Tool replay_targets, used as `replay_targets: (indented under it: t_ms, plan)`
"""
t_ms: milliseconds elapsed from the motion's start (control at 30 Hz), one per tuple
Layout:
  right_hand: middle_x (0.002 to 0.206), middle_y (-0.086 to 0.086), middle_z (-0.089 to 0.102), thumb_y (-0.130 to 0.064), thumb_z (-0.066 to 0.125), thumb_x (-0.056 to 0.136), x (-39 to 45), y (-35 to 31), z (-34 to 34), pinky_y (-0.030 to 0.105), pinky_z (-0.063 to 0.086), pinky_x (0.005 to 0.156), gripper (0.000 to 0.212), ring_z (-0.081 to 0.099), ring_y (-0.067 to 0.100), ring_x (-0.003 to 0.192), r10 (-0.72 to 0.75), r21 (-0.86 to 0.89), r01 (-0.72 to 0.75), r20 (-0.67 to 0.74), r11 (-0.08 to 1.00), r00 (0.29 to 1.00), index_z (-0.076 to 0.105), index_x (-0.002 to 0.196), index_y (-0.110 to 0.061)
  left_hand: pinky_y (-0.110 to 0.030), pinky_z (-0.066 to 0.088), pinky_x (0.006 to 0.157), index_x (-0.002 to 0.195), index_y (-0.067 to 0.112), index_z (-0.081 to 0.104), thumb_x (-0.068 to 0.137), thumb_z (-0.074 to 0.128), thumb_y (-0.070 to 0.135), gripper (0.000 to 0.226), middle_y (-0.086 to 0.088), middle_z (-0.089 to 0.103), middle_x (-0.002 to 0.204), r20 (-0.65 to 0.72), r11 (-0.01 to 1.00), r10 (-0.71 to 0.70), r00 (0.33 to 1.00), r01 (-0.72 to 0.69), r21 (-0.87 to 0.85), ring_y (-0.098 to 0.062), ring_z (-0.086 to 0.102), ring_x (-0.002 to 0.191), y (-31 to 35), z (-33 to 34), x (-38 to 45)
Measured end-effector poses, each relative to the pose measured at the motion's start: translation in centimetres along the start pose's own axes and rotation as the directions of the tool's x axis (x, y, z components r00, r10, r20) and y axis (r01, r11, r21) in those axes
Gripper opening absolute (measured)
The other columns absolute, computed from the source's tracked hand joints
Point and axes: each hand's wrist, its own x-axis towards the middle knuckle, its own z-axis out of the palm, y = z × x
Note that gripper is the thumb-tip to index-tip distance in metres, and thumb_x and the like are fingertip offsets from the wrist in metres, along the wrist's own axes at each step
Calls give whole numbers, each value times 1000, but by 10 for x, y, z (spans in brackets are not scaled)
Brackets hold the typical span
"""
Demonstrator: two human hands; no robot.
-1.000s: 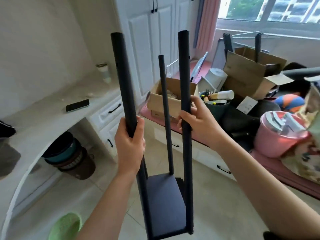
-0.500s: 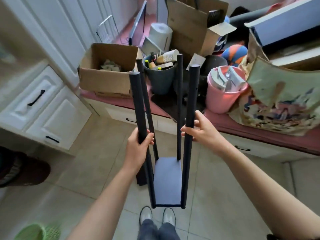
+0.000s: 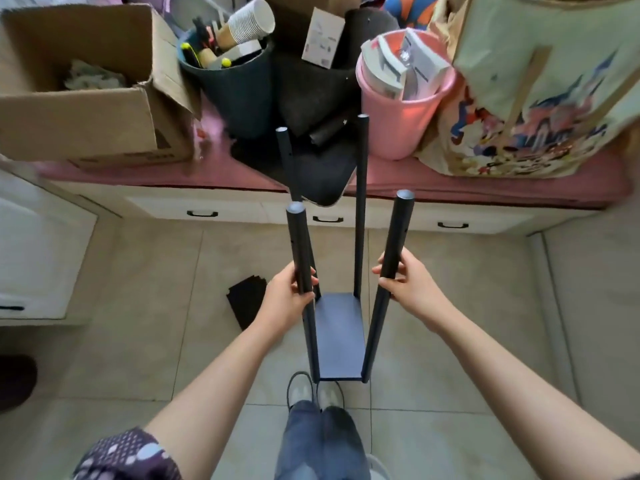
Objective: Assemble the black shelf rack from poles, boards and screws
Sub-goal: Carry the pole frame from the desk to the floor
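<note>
Above the floor, rack now lowered further

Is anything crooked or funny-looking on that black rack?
Yes: the poles splay. The near-left pole in the left hand and the near-right pole in the right hand lean outward from the bottom board, not parallel.
</note>
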Motion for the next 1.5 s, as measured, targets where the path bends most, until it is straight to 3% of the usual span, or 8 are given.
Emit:
replay_targets:
  t_ms: [300, 500, 700, 833, 933, 1000, 1267, 1500]
  plan:
    - [100, 2, 68, 8, 59, 86, 58, 89, 35, 37, 54, 89, 32, 65, 21, 99, 110, -4, -111, -142, 994, 984, 57, 100, -20, -16, 49, 77, 93, 33, 59, 85, 71, -6, 41, 12, 67, 95, -28, 995, -31, 999, 34, 95, -1, 64, 93, -75, 57, 66]
    - [85, 7, 68, 3, 57, 80, 85, 146, 56, 9, 40, 60, 20, 61, 27, 84, 128, -15, -142, -347, 990, 929, 59, 92, -13, -23, 51, 89, 116, 14, 65, 90, 70, 3, 29, 6, 69, 102, -43, 996, -47, 998, 50, 75, -11, 65, 99, -121, 101, 89]
    - [83, -10, 63, 3, 58, 83, 99, 188, 69, 18, 44, 73, 28, 60, 17, 90, 201, 91, -180, -392, 980, 898, 62, 93, -22, -3, 42, 71, 104, 29, 62, 92, 68, 5, 27, 23, 64, 94, -43, 995, -40, 998, 44, 94, 10, 61, 89, -153, 128, 103]
    - [89, -3, 66, 0, 61, 85, 105, 210, 73, 20, 42, 72, 27, 59, 15, 89, 245, 120, -214, -414, 969, 877, 64, 97, -24, -13, 45, 81, 109, 18, 65, 93, 67, 7, 20, 7, 68, 100, -3, 987, -4, 1000, 4, 158, -6, 62, 94, -167, 138, 107]
    - [92, 0, 67, 0, 59, 85, 103, 225, 75, 9, 39, 61, 27, 58, 15, 86, 264, 121, -235, -404, 964, 876, 66, 100, -21, -28, 51, 87, 109, 11, 65, 92, 68, 6, 18, 0, 69, 103, 52, 974, 1, 999, -12, 227, -16, 64, 97, -175, 143, 103]
    - [94, 0, 67, -1, 57, 85, 96, 232, 78, 17, 41, 67, 27, 58, 14, 87, 278, 115, -254, -372, 960, 886, 67, 102, -20, -30, 52, 87, 108, 9, 66, 92, 67, 4, 16, -3, 70, 102, 80, 973, -25, 997, 6, 230, -19, 65, 98, -179, 146, 96]
    - [109, 5, 64, 2, 60, 90, 55, 267, 87, 19, 42, 79, 27, 60, 19, 100, 344, 184, -306, -239, 934, 908, 65, 112, -12, 2, 34, 84, 126, 19, 65, 91, 60, -9, 45, 1, 63, 130, 249, 940, -176, 952, 88, 328, -16, 59, 120, -207, 156, 62]
    - [101, -4, 64, 4, 60, 90, 30, 289, 90, 24, 44, 83, 33, 60, 23, 101, 339, 156, -315, -155, 936, 928, 60, 103, -26, -32, 41, 111, 139, 16, 56, 93, 50, -11, 54, -4, 54, 143, 280, 932, -231, 932, 130, 339, -20, 56, 127, -220, 161, 36]
